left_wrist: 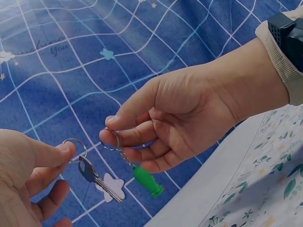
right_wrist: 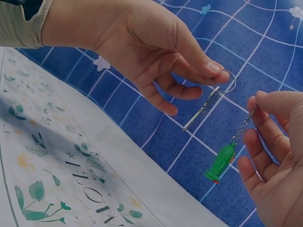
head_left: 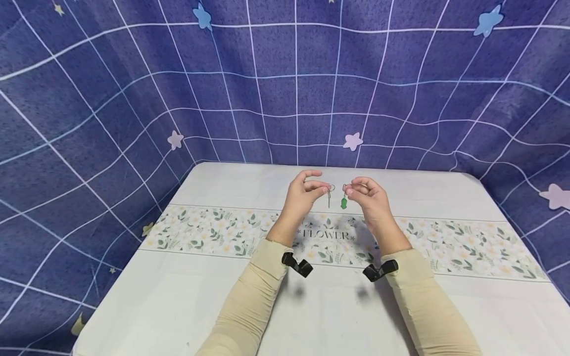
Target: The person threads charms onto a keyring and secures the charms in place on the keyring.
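My left hand pinches a thin metal ring between thumb and forefinger. From that ring hangs a key with a dark head and a silver blade. To its right, my right hand pinches another ring, which carries a short chain and a small green charm with a ridged body. Both hands are raised over the far part of the table, fingertips facing each other. A small gap separates the key ring from the charm's ring.
Below lies a white table with a floral band printed "FLOWER". A blue curtain with a white grid and stars hangs behind and at the sides. Black wrist cameras sit on both beige sleeves.
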`<state>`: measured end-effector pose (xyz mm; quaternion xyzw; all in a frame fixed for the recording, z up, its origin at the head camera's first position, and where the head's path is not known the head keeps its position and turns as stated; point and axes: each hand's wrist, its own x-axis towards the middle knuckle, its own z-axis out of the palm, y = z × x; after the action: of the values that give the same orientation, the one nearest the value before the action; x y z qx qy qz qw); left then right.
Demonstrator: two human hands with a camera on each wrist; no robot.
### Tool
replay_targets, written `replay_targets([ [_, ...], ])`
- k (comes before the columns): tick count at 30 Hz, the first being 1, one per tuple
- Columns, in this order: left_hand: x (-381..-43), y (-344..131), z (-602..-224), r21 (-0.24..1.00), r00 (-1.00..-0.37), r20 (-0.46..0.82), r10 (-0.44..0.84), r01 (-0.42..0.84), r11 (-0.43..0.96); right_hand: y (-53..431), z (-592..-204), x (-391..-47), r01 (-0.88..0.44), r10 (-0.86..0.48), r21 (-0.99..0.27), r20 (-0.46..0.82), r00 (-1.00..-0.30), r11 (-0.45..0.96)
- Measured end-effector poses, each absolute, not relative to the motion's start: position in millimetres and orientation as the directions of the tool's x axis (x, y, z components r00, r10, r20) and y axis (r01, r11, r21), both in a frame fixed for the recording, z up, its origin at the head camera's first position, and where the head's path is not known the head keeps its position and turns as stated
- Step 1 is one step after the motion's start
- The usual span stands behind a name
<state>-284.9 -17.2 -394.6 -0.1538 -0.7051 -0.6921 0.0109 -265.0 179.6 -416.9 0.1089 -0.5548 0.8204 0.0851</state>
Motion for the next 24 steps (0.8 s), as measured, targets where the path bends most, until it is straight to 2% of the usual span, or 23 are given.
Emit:
replay_targets([
  [24,-280.4,-16.6,-388.9,0.991,-0.955,0.118,0.271,0.096,-0.092,171.5,-421.7,-263.8,-0.325,0.008,-0.895,0.339,-0.941,-0.305],
])
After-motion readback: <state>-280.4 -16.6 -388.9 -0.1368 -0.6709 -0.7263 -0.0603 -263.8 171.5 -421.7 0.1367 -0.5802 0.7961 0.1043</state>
